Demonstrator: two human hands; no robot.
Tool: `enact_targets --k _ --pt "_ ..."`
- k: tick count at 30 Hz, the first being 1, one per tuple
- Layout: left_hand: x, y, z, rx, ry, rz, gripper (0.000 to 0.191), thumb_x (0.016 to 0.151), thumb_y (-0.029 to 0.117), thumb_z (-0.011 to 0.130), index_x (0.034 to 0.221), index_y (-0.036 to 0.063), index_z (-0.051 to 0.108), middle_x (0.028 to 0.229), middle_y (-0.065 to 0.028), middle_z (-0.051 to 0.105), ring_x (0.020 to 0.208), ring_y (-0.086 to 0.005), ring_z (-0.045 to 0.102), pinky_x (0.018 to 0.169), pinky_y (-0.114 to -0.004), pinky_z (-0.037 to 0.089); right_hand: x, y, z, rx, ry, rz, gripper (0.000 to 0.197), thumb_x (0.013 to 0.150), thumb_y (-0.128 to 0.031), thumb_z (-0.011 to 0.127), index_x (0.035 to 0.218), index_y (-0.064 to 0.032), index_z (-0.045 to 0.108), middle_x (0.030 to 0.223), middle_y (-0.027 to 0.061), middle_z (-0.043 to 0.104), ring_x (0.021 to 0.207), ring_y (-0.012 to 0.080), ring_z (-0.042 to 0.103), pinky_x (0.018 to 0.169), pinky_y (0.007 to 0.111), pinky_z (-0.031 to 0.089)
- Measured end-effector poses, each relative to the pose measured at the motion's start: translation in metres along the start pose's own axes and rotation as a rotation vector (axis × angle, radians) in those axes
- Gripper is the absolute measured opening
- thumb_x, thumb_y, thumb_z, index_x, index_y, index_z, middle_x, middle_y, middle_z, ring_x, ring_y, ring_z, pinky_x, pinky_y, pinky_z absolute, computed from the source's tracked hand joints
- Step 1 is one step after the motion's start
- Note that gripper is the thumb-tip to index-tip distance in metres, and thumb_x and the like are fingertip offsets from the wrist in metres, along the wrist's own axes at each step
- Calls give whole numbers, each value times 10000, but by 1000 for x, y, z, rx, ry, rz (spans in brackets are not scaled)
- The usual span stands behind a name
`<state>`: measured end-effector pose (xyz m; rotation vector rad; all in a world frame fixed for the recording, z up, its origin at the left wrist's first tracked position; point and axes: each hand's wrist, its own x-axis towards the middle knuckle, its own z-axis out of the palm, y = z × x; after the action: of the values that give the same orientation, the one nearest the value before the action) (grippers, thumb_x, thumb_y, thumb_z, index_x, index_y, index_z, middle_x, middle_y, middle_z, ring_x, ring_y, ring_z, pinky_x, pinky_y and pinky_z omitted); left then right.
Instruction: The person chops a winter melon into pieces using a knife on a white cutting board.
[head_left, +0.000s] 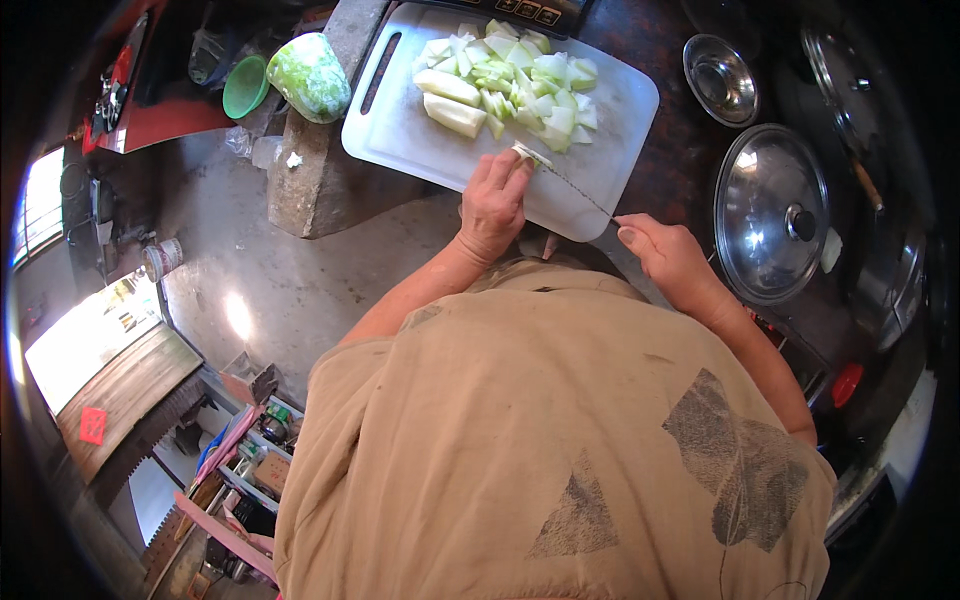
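A white plastic cutting board (442, 161) lies in front of me, holding a heap of pale green melon slices (525, 82). Two longer peeled melon pieces (454, 112) rest at the heap's left side. Over the board's near edge, my left hand (493, 201) pinches a small pale melon piece (531, 154) in its fingertips. My right hand (667, 255) grips the handle of a knife (576, 189). Its thin blade, seen nearly edge-on, reaches left to the piece under my left fingers. How deep the blade sits in the piece is hidden.
Left of the board, a large green-skinned melon chunk (309, 77) stands on a concrete ledge (300, 187) beside a green plastic bowl (246, 87). A black cooktop panel (517, 11) borders the board's far side. To the right are a metal bowl (721, 80) and a domed pan lid (772, 214).
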<state>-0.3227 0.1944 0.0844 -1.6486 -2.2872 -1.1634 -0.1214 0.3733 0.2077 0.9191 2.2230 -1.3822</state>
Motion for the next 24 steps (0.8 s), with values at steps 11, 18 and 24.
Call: enact_targets --k 11,18,24 --pt "1 -1 3 27 -10 21 338 691 -67 623 1025 -38 661 1157 -162 616 877 -348 585 758 -426 531 0 0 2 -114 48 -79 366 1038 -394 568 1219 -105 701 881 227 710 882 426 695 790 472 530" --pt "1 -1 2 19 3 38 317 680 -76 615 993 -34 642 1187 -173 618 894 -360 591 757 -434 533 3 -3 16 -234 96 -61 367 1049 -398 541 1144 -85 707 913 228 721 907 429 698 798 499 536" --pt "2 1 -3 -63 -1 -60 404 778 -118 668 1154 26 697 1165 -149 651 961 -365 625 804 -430 544 58 31 6 109 15 -91 386 1053 -399 530 1120 -73 724 734 153 667 623 294 655 597 422 509"
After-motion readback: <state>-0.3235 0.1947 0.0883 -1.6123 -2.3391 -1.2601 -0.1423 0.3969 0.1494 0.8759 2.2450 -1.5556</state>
